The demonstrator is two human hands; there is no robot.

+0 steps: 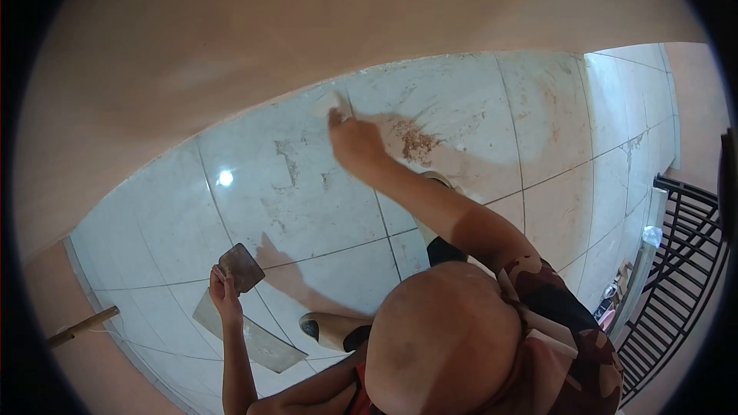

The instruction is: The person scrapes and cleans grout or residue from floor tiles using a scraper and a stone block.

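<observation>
Scrapers fill the left hand point(224, 292), held low at the near left: fingers close around a dark-bladed scraper point(241, 266) and a broad pale trowel blade point(250, 334) below it, its handle hidden by the palm. A bent knee point(442, 342) and camouflage shorts point(569, 330) block the lower right; a sandal point(330, 330) peeks out beneath. Farther off, the right hand point(355, 142) presses a small pale tool point(338, 104) against the wall's foot; whether the fingers grip it fully cannot be told. Stained floor tiles point(477, 100) carry no legible writing. A black railing point(676, 277) is cut off at right.
</observation>
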